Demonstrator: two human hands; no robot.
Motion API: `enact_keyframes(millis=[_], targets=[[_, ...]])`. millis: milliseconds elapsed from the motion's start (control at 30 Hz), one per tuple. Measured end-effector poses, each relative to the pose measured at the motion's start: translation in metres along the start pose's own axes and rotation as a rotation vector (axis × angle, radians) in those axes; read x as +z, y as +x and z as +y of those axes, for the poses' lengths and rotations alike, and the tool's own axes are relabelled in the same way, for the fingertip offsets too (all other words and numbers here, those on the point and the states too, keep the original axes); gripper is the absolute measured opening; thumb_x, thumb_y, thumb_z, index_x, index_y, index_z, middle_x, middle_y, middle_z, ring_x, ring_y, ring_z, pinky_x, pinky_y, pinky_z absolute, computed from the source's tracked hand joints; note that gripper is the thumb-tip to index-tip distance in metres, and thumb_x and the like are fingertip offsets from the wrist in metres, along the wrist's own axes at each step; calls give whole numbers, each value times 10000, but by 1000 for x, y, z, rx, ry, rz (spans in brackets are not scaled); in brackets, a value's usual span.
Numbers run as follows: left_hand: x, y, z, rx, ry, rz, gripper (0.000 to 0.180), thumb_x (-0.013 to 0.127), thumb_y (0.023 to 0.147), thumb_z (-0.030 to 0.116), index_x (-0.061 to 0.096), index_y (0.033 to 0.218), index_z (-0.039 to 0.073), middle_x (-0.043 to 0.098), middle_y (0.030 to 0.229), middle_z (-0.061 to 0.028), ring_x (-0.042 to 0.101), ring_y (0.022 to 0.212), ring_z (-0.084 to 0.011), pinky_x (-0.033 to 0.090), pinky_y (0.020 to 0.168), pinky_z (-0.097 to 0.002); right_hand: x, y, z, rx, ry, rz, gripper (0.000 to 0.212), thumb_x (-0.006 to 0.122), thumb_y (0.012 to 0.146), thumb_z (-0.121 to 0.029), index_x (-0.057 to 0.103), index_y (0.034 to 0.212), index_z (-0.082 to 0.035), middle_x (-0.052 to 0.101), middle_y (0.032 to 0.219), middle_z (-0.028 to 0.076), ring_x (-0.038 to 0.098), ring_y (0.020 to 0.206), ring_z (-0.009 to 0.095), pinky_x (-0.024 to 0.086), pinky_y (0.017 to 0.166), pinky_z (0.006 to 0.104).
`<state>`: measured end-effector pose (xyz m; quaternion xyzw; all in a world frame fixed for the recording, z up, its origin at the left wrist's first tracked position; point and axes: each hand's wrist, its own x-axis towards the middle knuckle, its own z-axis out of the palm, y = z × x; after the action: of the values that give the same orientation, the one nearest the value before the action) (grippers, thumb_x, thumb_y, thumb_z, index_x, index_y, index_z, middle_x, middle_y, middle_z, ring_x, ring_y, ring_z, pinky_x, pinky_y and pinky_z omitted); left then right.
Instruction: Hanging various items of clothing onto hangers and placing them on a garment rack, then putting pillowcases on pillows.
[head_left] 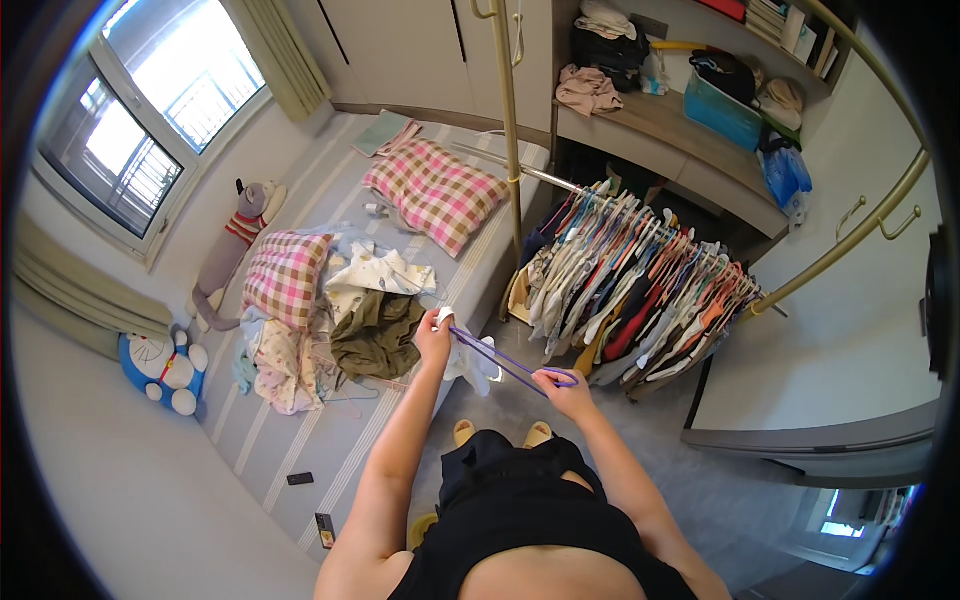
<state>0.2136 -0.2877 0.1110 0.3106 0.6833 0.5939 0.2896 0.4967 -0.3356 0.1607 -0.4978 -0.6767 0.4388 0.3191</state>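
Note:
A thin purple clothes hanger (507, 368) stretches between my two hands in front of my body. My right hand (566, 394) is closed round one end of it. At the other end my left hand (434, 340) pinches a white garment (477, 370), which hangs down beside the bed; part of it shows above my fingers. The hanger's far end meets the cloth at my left hand, and whether it is inside the garment I cannot tell. Just left of that hand lies a crumpled olive-green garment (376, 338) on the bed.
Many garments on hangers fill a clothes rack (640, 290) at the right. The bed (262, 440) carries checked pillows (437, 195), loose clothes (285, 365) and a phone (300, 479). Plush toys (165, 370) lie along the wall. Behind the rack stands a desk (660, 130) with a blue bin (718, 115).

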Motion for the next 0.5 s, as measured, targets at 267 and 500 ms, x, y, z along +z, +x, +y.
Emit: enact_keyframes(millis=[267,500], targets=[[-6,-8,10,273,501,48,181,602,777,203,657,867,56,613,759,-108,593,678,-247,454,627,-362,-13,13,-7,134,-208,64,230,651,798,-274,685,848,-52,658,734,112,636,669,239,472,623,305],[21,-22,18,399,602,159,149,583,759,179,636,862,86,578,724,-116,566,696,-284,445,646,-373,-12,13,-18,129,-116,-117,249,608,792,-344,702,861,-124,660,775,125,636,737,301,490,651,356]])
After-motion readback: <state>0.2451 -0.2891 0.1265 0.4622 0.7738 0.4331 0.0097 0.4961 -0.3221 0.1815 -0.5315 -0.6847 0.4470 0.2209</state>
